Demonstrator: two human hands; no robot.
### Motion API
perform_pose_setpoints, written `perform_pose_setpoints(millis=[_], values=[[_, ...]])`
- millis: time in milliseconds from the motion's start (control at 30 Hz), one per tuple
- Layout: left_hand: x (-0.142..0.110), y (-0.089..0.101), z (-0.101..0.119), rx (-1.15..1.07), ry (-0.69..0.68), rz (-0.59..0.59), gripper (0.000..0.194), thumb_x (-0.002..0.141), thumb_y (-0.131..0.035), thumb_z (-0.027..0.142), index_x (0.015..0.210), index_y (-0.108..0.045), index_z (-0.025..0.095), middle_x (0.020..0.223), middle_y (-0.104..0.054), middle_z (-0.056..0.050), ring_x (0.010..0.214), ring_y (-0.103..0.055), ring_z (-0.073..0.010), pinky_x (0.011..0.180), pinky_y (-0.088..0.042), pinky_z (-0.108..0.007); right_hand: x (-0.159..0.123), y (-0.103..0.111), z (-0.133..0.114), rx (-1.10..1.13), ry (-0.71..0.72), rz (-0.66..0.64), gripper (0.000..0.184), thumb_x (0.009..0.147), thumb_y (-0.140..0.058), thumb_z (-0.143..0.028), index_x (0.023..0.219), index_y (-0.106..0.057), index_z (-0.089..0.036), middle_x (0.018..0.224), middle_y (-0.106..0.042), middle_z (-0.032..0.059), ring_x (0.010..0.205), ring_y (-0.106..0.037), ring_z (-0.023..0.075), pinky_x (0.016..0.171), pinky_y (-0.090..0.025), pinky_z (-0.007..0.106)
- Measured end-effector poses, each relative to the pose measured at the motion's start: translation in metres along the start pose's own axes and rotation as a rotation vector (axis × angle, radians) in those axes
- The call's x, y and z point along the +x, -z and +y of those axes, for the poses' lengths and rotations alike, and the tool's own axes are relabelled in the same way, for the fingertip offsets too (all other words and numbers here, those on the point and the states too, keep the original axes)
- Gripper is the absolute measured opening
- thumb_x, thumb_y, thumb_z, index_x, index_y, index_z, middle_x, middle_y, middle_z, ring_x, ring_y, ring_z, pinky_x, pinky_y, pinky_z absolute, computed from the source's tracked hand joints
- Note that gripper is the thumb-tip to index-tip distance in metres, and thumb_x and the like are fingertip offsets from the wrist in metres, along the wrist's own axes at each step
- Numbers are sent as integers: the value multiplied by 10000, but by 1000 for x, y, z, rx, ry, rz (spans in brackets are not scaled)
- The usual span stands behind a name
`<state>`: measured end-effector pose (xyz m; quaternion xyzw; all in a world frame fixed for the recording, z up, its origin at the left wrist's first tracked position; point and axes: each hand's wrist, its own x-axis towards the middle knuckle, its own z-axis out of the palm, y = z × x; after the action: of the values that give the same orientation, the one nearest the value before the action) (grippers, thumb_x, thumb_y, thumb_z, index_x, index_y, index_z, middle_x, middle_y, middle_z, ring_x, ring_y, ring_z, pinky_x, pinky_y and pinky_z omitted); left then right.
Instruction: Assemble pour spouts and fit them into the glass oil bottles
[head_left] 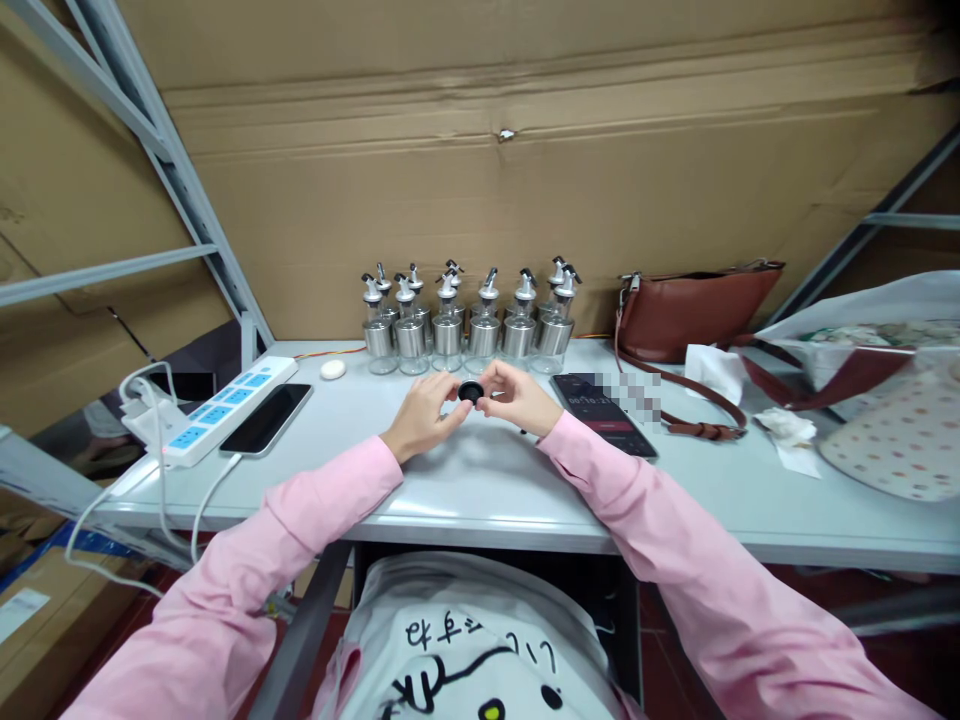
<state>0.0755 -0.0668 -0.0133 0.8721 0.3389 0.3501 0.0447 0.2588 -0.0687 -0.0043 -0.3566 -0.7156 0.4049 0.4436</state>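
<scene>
Over the table (480, 480), the left hand (424, 413) and right hand (520, 398) hold a round black piece (470, 392) between their fingertips, in front of the bottles (482, 338). A phone (594, 405) lies near the right hand; a bag (686, 312) stands beyond it.

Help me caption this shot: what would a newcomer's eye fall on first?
Probably the cluster of spouted glass and metal bottles, at the back of the table before a cardboard wall. Next, in front of them, the left hand and right hand hold a round black piece. The brown bag at the right rear also stands out.
</scene>
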Motion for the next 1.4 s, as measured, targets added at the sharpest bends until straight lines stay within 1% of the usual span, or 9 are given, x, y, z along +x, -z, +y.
perform_pose_setpoints(millis=[100,200,433,733,867,1067,1200,1300,1400], values=[[0,0,0,-1,-15,-2,222,835,-394,362,843,-507,171,779,-534,-21,751,-491,-168,713,-338,-314,0,-2,0,3,-3,16,266,579,-662,-228,737,-453,-179,651,-562,-27,599,-539,100,528,-430,232],[0,-1,-1,-2,-17,-12,210,809,-401,358,774,-488,170,743,-527,-17,726,-489,-167,701,-329,-316,0,-3,-3,45,-15,10,275,561,-669,-223,719,-448,-180,604,-534,-52,534,-500,75,513,-391,218],[-1,-1,0,-19,-46,-70,252,819,-386,378,708,-471,168,695,-522,-7,690,-492,-156,701,-324,-317,0,-3,-6,94,-69,-77,295,552,-659,-202,719,-417,-188,533,-501,-88,473,-471,61,476,-334,198],[-1,0,0,-93,-23,-91,311,835,-344,412,701,-476,165,679,-523,-5,672,-492,-151,705,-302,-313,-1,-6,-1,123,-89,-136,289,576,-608,-208,749,-376,-203,583,-511,-80,488,-499,75,503,-377,213],[-1,0,1,-95,-18,-94,282,812,-371,393,688,-478,164,660,-522,2,658,-487,-146,706,-303,-314,-2,-4,0,33,-72,-175,221,609,-589,-218,732,-406,-197,569,-522,-66,503,-490,84,523,-383,225],[-2,0,2,-81,-5,-96,286,789,-382,386,631,-462,161,613,-506,16,619,-465,-127,720,-300,-324,-2,-1,0,-183,-33,-228,21,647,-517,-179,641,-517,-159,536,-529,-30,513,-463,96,538,-361,231],[-1,-2,3,-66,12,-118,244,763,-394,355,628,-461,162,614,-512,16,602,-448,-121,718,-316,-325,-2,-1,-1,-265,18,-253,89,660,-495,-189,615,-554,-141,497,-475,-37,511,-407,89,520,-317,219],[-1,-5,3,-83,38,-120,218,735,-407,333,607,-451,162,591,-497,24,580,-432,-112,713,-330,-318,-3,-2,-2,-351,25,-232,125,648,-484,-217,554,-514,-141,472,-384,-51,506,-337,76,509,-274,216],[0,-7,4,-114,63,-117,213,717,-408,318,572,-423,162,547,-464,36,540,-398,-98,710,-339,-310,-3,-3,-3,-409,7,-212,176,632,-463,-257,494,-426,-153,462,-307,-54,492,-285,69,491,-228,223]])
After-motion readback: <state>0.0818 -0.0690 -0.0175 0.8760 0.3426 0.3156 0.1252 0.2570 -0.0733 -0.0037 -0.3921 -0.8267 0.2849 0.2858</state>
